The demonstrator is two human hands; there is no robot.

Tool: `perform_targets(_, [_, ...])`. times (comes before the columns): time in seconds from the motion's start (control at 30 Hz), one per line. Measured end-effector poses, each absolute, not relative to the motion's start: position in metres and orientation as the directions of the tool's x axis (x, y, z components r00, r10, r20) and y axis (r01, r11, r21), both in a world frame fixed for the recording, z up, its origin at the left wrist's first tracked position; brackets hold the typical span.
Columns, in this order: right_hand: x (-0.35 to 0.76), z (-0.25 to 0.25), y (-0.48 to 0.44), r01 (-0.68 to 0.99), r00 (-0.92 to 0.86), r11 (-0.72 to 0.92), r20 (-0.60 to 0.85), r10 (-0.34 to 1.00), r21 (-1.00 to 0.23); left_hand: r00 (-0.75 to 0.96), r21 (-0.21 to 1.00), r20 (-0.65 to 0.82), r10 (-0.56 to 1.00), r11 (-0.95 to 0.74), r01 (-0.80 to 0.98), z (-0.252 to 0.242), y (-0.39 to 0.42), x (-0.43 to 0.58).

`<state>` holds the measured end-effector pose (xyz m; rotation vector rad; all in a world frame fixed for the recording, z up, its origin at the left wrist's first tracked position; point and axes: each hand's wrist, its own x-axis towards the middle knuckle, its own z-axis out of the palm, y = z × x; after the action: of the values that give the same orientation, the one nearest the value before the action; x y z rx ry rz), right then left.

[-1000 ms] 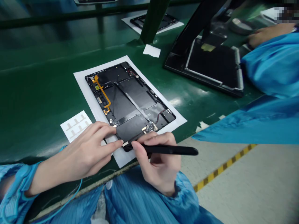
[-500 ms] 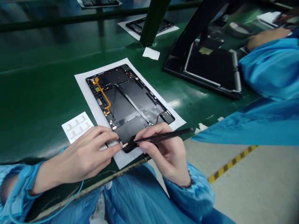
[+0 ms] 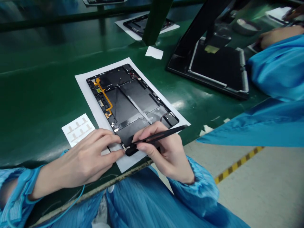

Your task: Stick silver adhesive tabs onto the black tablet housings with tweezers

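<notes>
While the left hand [image 3: 89,158] stays almost where it was a second ago, the right hand [image 3: 166,152] differs most from the earlier view. Its wrist has swung outward and up, and the slim black tool [image 3: 163,134] pinched between its thumb and fingers, nearly level before, now slants, with its far end raised toward the right. The right fingers now cover the small circuit board that showed earlier at the near end of the tablet [image 3: 123,109]. The tool's tip points at the tablet's near corner, by a small pale piece [image 3: 126,147]; whether it touches cannot be told.

The two hands are near each other but apart. The left one, thumb and forefinger spread, rests its tips at that same corner and grips nothing visible.

The opened tablet keeps its place on a white sheet [image 3: 89,96] on the green bench [image 3: 47,101], its orange ribbon cable [image 3: 107,97] along the left side and a silvery strip [image 3: 135,103] across the middle. A card of small T-shaped pieces [image 3: 78,129] lies just beside the sheet, behind the left hand. At the right, a co-worker's blue sleeve [image 3: 280,69] is beside a black panel [image 3: 220,68].
</notes>
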<state>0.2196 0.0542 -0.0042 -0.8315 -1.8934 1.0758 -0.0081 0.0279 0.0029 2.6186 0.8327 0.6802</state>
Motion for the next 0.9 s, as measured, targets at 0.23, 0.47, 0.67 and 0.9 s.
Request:
perform_targets(0.23, [0.215,-0.004,0.055,0.181,-0.496,0.520,0.379,0.781,-0.835,0.714,0.416,0.337,0.614,-0.777,0.472,0.002,0.028,-0.007])
perform_targets(0.47, [0.212,-0.004,0.050,0.156,-0.484,0.466,0.344,0.805,-0.871,0.733,0.419,0.321,0.599,-0.784,0.457,0.004,0.026,-0.008])
perform_targets(0.67, [0.212,-0.010,0.048,-0.052,-0.232,0.242,0.247,0.941,-0.969,0.743,0.360,0.270,0.612,-0.780,0.512,0.001,0.029,-0.005])
perform_targets(0.9, [0.209,-0.011,0.047,-0.024,-0.173,0.265,0.265,0.949,-0.964,0.726,0.345,0.150,0.671,-0.724,0.598,0.016,0.028,-0.001])
